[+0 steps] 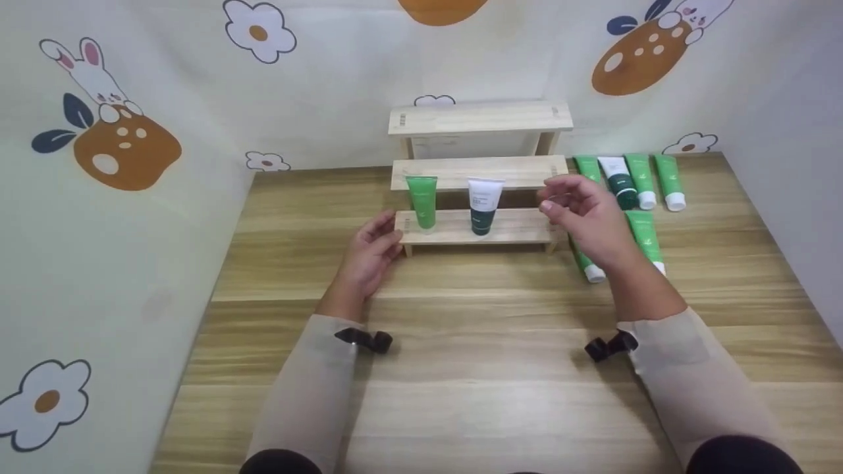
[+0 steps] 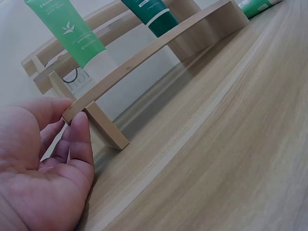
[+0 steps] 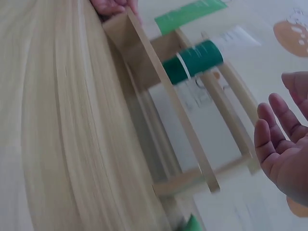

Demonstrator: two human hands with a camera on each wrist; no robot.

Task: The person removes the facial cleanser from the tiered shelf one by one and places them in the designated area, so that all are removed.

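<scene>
A three-tier wooden display rack (image 1: 520,226) stands against the back wall. On its lowest tier, a green squeeze tube (image 1: 423,199) stands upright on its cap at the left. Beside it, nearer the middle, stands a white and dark-green tube (image 1: 484,201). My left hand (image 1: 370,257) pinches the left end of that tier between thumb and fingers, closely seen in the left wrist view (image 2: 50,159). Raised near the tier's right end, my right hand (image 1: 589,220) holds nothing; its fingers are loosely bent and apart from the rack in the right wrist view.
Several tubes lie on the wood-grain table (image 1: 474,368) right of the rack, among them a green tube (image 1: 670,181) and a white and dark-green tube (image 1: 618,181). My right hand and forearm partly cover the nearer ones. Patterned walls (image 1: 316,105) enclose the table.
</scene>
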